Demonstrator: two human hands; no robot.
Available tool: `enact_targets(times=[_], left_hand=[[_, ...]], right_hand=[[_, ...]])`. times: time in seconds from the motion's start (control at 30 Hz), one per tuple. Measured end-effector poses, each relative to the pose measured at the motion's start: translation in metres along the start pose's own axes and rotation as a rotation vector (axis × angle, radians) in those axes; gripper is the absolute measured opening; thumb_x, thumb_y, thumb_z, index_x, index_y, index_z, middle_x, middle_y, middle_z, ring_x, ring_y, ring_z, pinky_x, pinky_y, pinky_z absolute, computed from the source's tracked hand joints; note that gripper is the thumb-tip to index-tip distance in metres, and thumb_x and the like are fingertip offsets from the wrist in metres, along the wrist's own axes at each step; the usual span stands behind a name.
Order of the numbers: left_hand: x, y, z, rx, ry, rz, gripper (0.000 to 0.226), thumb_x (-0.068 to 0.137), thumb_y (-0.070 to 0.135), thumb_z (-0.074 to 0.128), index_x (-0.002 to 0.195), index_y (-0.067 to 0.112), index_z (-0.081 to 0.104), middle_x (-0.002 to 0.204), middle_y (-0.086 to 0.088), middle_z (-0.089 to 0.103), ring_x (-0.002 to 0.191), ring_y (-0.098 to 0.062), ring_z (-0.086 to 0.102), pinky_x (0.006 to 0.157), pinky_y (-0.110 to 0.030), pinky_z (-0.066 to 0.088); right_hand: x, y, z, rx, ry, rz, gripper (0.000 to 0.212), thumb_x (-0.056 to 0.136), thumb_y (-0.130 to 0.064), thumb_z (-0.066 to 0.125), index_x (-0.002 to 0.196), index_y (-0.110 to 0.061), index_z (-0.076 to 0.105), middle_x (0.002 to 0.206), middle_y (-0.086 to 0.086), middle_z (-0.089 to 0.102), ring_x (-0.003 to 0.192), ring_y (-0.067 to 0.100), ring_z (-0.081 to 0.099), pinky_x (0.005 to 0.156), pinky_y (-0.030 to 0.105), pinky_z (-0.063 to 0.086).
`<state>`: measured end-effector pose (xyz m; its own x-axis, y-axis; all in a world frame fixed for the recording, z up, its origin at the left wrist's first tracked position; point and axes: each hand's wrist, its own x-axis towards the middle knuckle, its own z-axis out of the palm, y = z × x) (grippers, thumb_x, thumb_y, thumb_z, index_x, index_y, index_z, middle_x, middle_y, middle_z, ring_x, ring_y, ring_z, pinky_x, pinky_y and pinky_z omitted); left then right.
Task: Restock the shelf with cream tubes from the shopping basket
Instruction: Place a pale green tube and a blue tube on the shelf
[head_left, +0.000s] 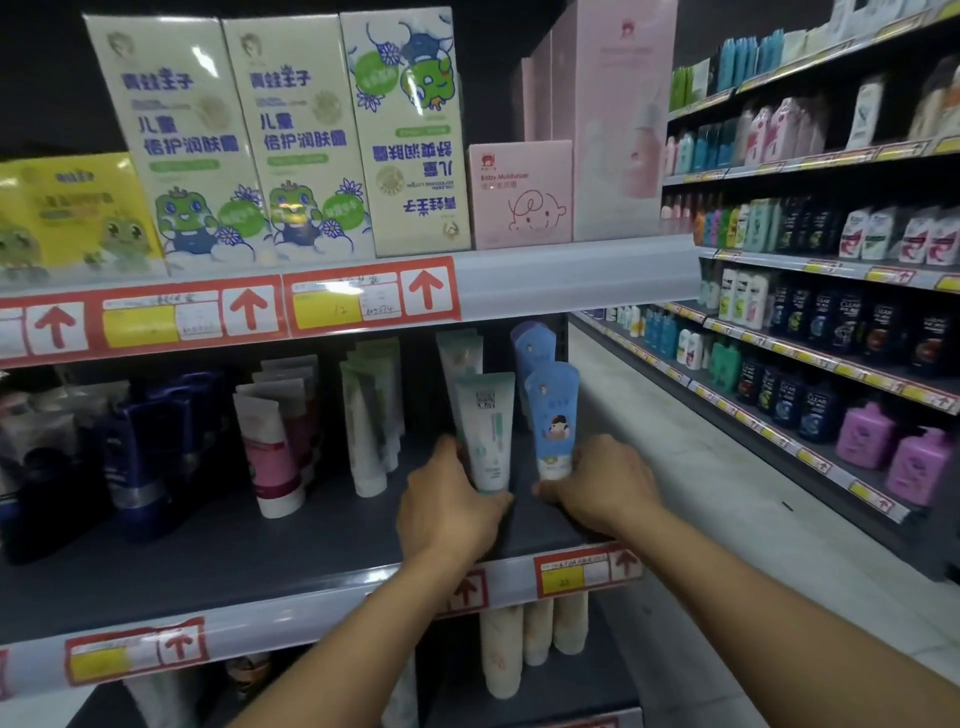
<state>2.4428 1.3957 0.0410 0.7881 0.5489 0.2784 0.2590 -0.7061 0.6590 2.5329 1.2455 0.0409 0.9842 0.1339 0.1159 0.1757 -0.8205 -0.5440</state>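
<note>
My left hand (447, 499) grips the base of a white and pale green cream tube (488, 426) standing cap-down on the dark middle shelf (208, 561). Beside it my right hand (602, 483) holds the bottom of a blue cream tube (553, 410) with a cartoon child on it, also upright on the shelf. More green-white tubes (460, 353) and another blue tube (532, 343) stand in rows behind them. The shopping basket is out of view.
To the left on the same shelf stand white tubes (371, 415), pink and white tubes (272, 447) and dark blue bottles (150, 436). Boxed children's lotions (306, 135) fill the shelf above. Cream-coloured tubes (519, 644) stand on the shelf below. An aisle floor (701, 493) and shampoo shelves (831, 322) lie to the right.
</note>
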Motion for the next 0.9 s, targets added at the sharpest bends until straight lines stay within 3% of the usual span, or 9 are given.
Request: enact_targets(times=[0.13,0.3,0.53,0.9], left_hand=[[0.02,0.003,0.01,0.012,-0.005,-0.047,0.065,0.068,0.045,0.093,0.12,0.028,0.058,0.122,0.002,0.071,0.11,-0.025,0.07,0.086,-0.043,0.061],[0.047,0.003,0.017,0.044,-0.02,-0.063,0.067,0.073,0.044,0.091,0.126,0.025,0.056,0.132,-0.001,0.067,0.119,-0.026,0.066,0.088,-0.042,0.059],[0.071,0.0,0.028,0.009,-0.025,-0.109,0.071,0.073,0.042,0.092,0.131,0.02,0.058,0.135,-0.003,0.066,0.122,-0.026,0.065,0.093,-0.042,0.058],[0.07,-0.005,0.035,-0.03,-0.027,-0.046,0.072,0.077,0.051,0.085,0.133,0.02,0.052,0.138,-0.003,0.064,0.125,-0.026,0.063,0.095,-0.041,0.057]], right_hand=[[0.024,-0.005,0.004,0.013,0.011,0.046,0.063,0.064,-0.057,0.089,0.11,-0.02,0.069,0.104,0.004,0.074,0.093,0.024,0.07,0.083,0.041,0.06],[0.048,-0.006,0.015,0.001,0.041,0.071,0.071,0.059,-0.067,0.084,0.113,-0.022,0.069,0.104,0.005,0.074,0.098,0.027,0.069,0.085,0.042,0.058],[0.072,-0.01,0.021,0.031,0.041,0.073,0.075,0.067,-0.064,0.083,0.125,-0.021,0.064,0.116,0.008,0.071,0.106,0.03,0.067,0.091,0.046,0.056],[0.07,-0.005,0.03,-0.024,0.081,-0.007,0.072,0.07,-0.076,0.066,0.123,-0.027,0.064,0.113,0.007,0.07,0.11,0.031,0.062,0.094,0.045,0.051]])
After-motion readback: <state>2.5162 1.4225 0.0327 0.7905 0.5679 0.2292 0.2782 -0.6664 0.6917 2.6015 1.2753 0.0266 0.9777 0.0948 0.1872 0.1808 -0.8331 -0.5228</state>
